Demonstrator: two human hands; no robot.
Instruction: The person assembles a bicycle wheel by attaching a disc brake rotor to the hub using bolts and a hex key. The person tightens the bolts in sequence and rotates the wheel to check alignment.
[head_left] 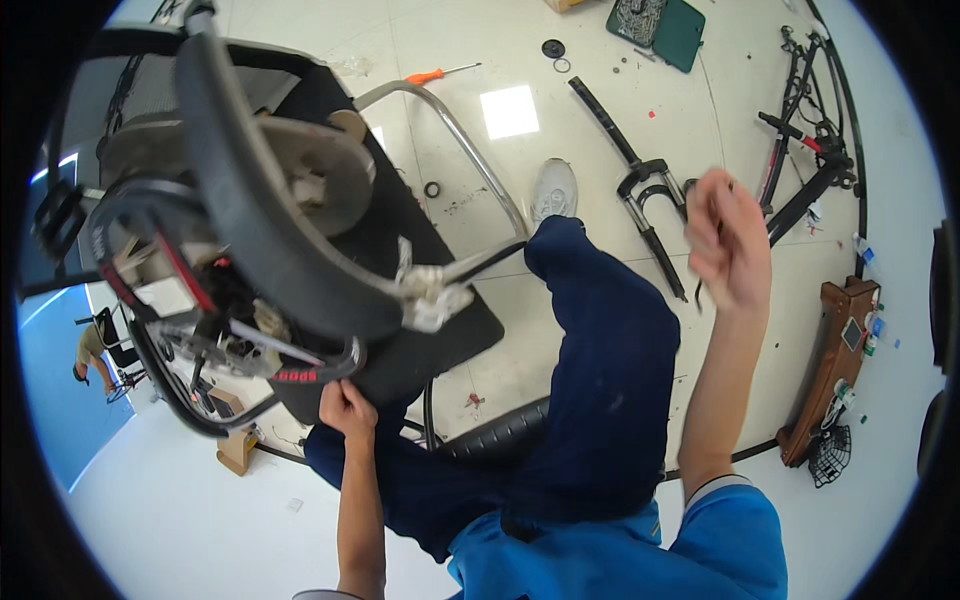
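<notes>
My left hand (347, 408) is closed in a fist at the near edge of a black padded seat (440, 345). It sits just under the end of a black curved bar (318, 373) with red lettering; whatever its fingers grip is hidden. A large dark curved armrest-like piece (265, 225) arches over the seat, where a grey disc (345, 180) and crumpled white material (430, 297) lie. My right hand (730, 240) is raised on the right with fingers curled, a little blurred, and its contents cannot be made out. Behind it on the floor lies a black suspension fork (645, 180).
An orange-handled screwdriver (428, 76) lies beyond the chair's metal tube (455, 125). A green case (680, 35) stands at the far side, and a black bicycle frame (810, 185) on the right. A brown wooden cabinet (825, 365) is near the wall. Another person (92, 350) is far left.
</notes>
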